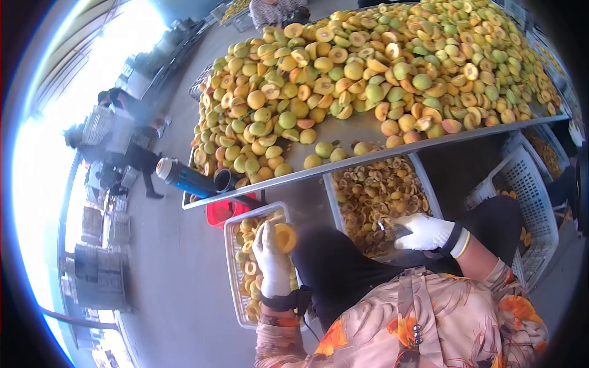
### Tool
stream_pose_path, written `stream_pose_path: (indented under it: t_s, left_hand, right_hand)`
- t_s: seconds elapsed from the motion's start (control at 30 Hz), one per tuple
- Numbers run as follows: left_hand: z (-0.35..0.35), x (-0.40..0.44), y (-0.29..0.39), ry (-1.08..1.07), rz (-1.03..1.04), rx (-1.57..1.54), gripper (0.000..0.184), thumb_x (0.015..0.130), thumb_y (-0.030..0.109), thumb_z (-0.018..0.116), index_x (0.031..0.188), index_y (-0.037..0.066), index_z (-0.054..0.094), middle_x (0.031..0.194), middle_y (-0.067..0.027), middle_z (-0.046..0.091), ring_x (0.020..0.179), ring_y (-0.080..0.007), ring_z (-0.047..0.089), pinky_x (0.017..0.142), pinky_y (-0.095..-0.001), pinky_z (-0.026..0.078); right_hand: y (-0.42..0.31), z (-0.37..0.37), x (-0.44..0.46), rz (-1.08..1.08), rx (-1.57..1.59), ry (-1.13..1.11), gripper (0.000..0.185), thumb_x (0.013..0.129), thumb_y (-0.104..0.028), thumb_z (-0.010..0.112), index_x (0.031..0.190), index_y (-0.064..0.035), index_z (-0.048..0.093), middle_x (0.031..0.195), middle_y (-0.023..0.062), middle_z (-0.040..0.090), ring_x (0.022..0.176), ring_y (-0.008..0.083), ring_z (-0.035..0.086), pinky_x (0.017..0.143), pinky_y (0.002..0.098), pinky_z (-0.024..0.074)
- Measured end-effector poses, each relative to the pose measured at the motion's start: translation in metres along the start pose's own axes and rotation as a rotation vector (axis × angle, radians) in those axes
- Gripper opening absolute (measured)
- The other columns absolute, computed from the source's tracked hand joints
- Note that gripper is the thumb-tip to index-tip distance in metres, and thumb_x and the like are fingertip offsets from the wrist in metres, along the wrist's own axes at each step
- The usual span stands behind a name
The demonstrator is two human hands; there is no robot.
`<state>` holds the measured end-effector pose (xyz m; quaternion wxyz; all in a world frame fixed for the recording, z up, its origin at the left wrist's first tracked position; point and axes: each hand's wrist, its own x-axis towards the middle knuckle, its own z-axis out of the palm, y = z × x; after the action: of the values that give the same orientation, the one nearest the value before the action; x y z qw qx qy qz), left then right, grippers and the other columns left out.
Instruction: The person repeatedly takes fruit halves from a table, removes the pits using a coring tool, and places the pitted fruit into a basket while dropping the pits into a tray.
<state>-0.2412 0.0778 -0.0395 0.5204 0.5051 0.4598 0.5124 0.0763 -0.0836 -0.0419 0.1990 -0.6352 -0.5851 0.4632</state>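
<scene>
My left hand point(273, 260), in a white glove, is closed on a hollowed yellow peach half point(285, 238), its cut face turned up. It is held over a white crate point(232, 270) of pitted peach halves. My right hand point(426, 233), also gloved, grips a small metal tool point(383, 226) with a shiny tip; its exact shape is hard to make out. Below that tool stands a pale bin point(429, 193) full of pits and peach scraps point(374, 196). A large heap of halved peaches point(343, 80) covers much of the metal table point(343, 132) in front.
A blue thermos point(187, 176) and a dark cup point(224, 180) are at the table's left corner. Beneath them is a red container point(222, 211). An off-white plastic basket point(531, 202) leans at right. People point(276, 12) are beyond the table and at left point(116, 135), near stacked crates point(95, 270).
</scene>
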Motion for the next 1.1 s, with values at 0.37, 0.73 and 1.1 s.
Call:
stream_pose_path:
  t_s: [0.37, 0.73, 1.1]
  left_hand:
    - [-0.3, -0.027, -0.132, 0.299, -0.607, 1.067, 0.064, 0.09, 0.039, 0.066, 0.14, 0.001, 0.057, 0.131, -0.0282, 0.063, 0.125, -0.0406, 0.059, 0.104, -0.0464, 0.047]
    - [-0.044, 0.227, -0.023, 0.067, 0.563, 1.062, 0.041, 0.089, 0.019, 0.071, 0.125, 0.003, 0.064, 0.123, -0.0196, 0.064, 0.118, -0.0388, 0.057, 0.103, -0.0474, 0.045]
    - [0.144, 0.409, -0.03, -0.031, 0.592, 1.368, 0.055, 0.083, 0.019, 0.07, 0.134, 0.006, 0.053, 0.128, -0.0227, 0.054, 0.114, -0.0448, 0.054, 0.098, -0.052, 0.047]
  right_hand:
    - [0.084, 0.032, 0.037, 0.209, -0.289, -0.081, 0.046, 0.083, -0.038, 0.062, 0.106, 0.0021, 0.066, 0.102, 0.0301, 0.07, 0.1, 0.0455, 0.068, 0.088, 0.0514, 0.0525]
    - [0.099, 0.033, 0.069, 0.233, -0.216, -0.238, 0.046, 0.085, -0.039, 0.06, 0.107, 0.0011, 0.066, 0.094, 0.026, 0.07, 0.089, 0.042, 0.069, 0.081, 0.0495, 0.0536]
    - [0.112, 0.033, 0.074, 0.137, -0.15, -0.22, 0.048, 0.09, -0.043, 0.058, 0.107, 0.0014, 0.061, 0.094, 0.03, 0.069, 0.091, 0.0459, 0.068, 0.081, 0.0517, 0.0512]
